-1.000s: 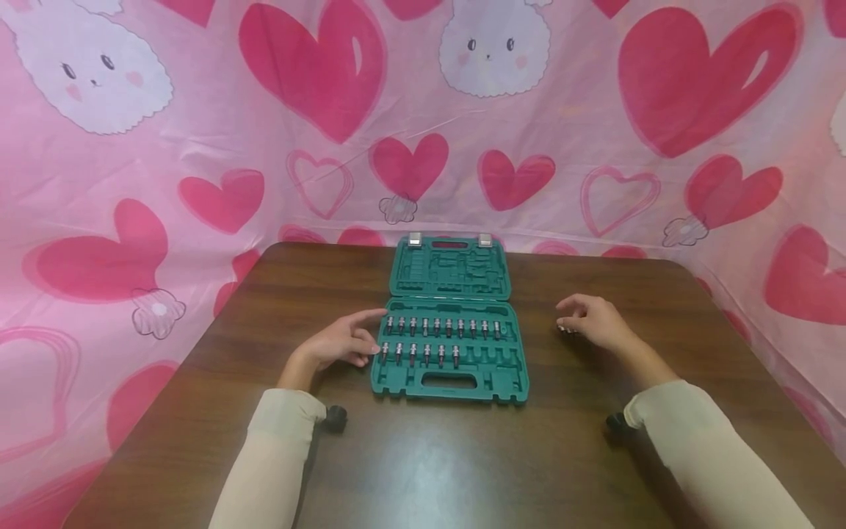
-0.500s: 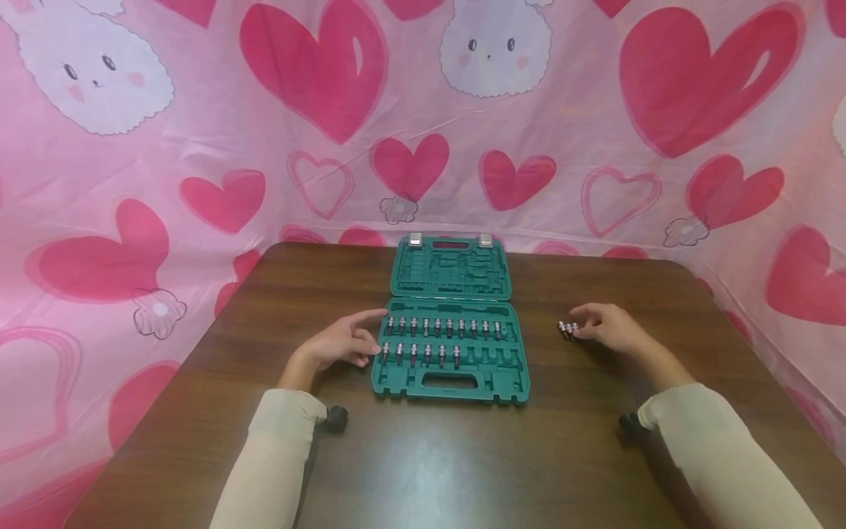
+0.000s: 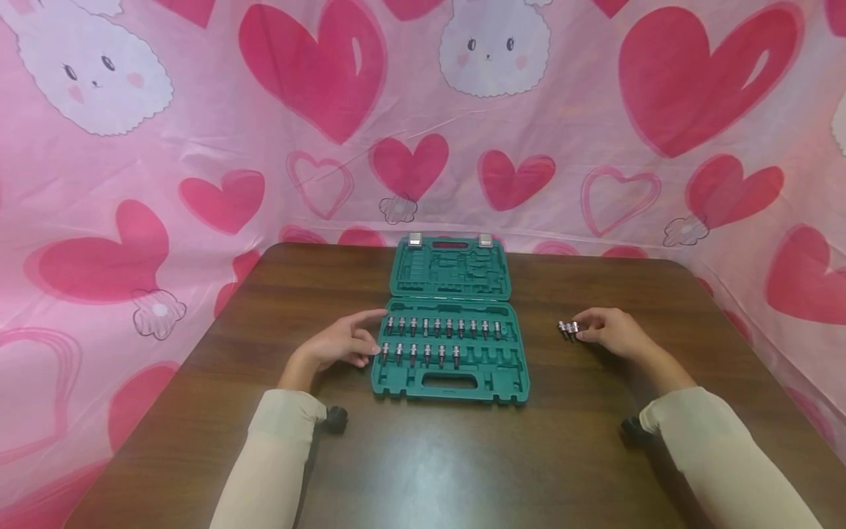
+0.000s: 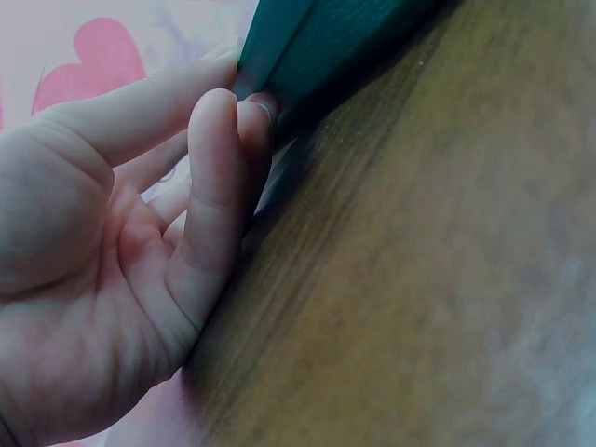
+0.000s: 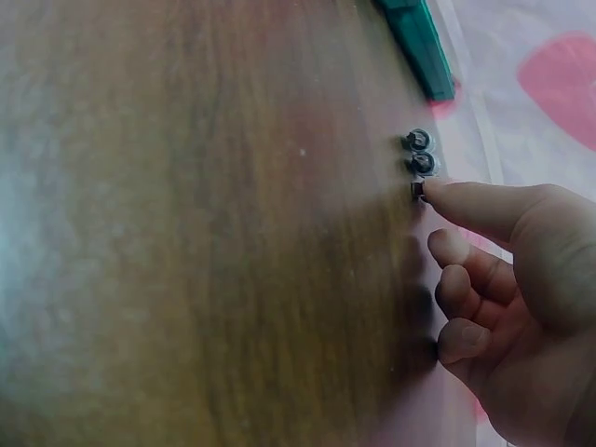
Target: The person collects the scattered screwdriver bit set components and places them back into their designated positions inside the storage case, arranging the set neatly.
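An open green socket case (image 3: 396, 380) lies on the table, with an upper row of bit sockets (image 3: 437, 326) and a shorter lower row (image 3: 427, 355). My left hand (image 3: 330, 344) rests against the case's left side, index finger extended toward the upper corner and thumb at the edge. In the left wrist view its other fingers bend loosely beside the green wall (image 4: 340, 51). Right of the case, three bit sockets (image 3: 564, 329) sit close together. My right hand (image 3: 615, 332) pinches the rightmost bit socket (image 5: 418, 190) between thumb and index finger; the index fingertip is partly hidden.
The raised lid (image 3: 456, 272) leans back behind the case, two metal latches on its top edge. Vacant slots (image 3: 492, 356) fill the lower row's right end. A pink heart-patterned cloth (image 3: 423, 110) surrounds the brown wooden table (image 3: 423, 455).
My right hand has shifted right from over the loose bit sockets, uncovering them, and its thumb and finger now hold the rightmost one. My left hand and the case have stayed put.
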Demonstrator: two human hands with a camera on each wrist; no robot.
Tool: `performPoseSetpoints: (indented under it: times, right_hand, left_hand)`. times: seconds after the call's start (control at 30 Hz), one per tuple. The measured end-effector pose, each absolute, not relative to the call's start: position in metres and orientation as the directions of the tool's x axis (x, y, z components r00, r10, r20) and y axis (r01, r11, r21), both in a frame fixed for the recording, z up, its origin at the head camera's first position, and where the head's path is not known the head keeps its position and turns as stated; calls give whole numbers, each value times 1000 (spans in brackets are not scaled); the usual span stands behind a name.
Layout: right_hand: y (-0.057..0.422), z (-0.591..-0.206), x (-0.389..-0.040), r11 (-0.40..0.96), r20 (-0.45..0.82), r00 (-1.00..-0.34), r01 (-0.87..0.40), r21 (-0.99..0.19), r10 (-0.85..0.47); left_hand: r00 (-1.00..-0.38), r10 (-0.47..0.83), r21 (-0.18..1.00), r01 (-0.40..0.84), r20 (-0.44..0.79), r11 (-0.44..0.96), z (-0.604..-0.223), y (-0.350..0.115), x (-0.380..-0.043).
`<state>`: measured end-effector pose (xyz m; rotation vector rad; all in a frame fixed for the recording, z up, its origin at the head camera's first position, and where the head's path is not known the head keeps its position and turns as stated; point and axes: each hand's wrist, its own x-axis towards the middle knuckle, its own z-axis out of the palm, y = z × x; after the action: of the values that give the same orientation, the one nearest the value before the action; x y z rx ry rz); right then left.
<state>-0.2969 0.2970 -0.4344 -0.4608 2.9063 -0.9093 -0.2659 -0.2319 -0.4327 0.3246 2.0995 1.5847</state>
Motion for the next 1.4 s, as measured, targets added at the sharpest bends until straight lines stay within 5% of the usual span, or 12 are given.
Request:
performPoseSetpoints:
  times: [1.4]
  right_hand:
    - [272,-431,-286,756,205,-959,-281,-592,-196]
  left_hand:
    - [-851,471,952,-102,-234,289,-433,-233,-266]
